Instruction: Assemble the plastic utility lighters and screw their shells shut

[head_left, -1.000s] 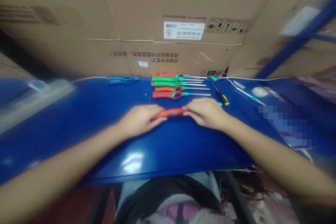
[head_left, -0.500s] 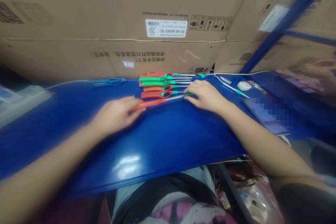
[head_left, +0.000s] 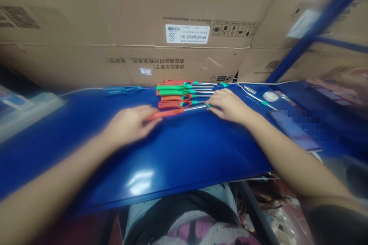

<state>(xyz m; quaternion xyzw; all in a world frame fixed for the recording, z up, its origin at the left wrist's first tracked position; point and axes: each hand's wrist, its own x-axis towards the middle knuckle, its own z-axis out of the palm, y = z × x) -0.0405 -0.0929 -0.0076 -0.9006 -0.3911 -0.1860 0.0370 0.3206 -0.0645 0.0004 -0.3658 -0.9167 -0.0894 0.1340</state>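
A person sits at a blue table [head_left: 178, 149]; directions take the held lighter as the clock's centre and the wearer at 6 o'clock. The left hand [head_left: 129, 123], on the 9 o'clock side, is closed around the handle end of a red lighter [head_left: 170, 113], thumb and fingers pressed against it. The handle juts out past the fingertips, and its thin metal rod [head_left: 195, 108] points towards 3 o'clock, tilting slightly to 2. At the rod's far end, the right hand [head_left: 227, 105] has its thumb and fingers nearly together, pinching a small green piece [head_left: 208, 105] against the tip; the palm side is hidden, so how far the other fingers curl cannot be told.

Just beyond, at 12 o'clock, lies a row of lighters [head_left: 174, 92] in red, orange and green, their rods also pointing to 3. Blue pliers [head_left: 124, 90] rest at 10 o'clock. Towards 3 o'clock, well apart, are a white rounded object [head_left: 270, 96] and a phone [head_left: 291, 130], partly blurred out. A cardboard box [head_left: 129, 30] with upside-down print stands behind everything at 12.
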